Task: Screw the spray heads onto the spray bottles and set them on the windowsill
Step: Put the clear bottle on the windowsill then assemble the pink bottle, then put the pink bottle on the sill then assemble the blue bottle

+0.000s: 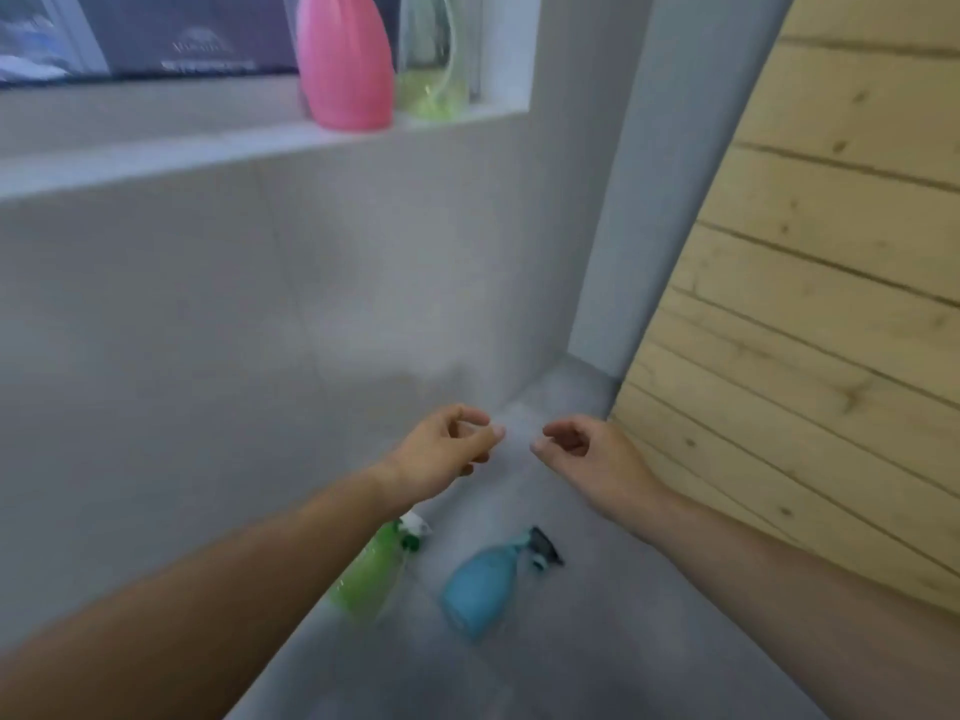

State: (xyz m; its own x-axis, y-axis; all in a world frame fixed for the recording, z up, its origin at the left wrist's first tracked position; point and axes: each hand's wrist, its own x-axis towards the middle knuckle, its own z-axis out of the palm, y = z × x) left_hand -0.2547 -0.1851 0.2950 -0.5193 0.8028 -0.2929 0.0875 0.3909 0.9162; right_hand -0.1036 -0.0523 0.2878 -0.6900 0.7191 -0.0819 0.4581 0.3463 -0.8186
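Sitting on grey floor (pixel 597 641), green bottle (pixel 371 574) white-headed, blue bottle (pixel 480 587) black-headed

The opaque pink plastic bottle (pixel 345 65) looks smooth and slightly glossy. The translucent green plastic spray bottle (pixel 371 574) and the blue plastic spray bottle (pixel 480 584) look smooth. The pale knotty wooden plank panel (pixel 831 252) is matt and unpainted. The grey tiled floor (pixel 597 641) and the white windowsill (pixel 156 158) look smooth and matt.
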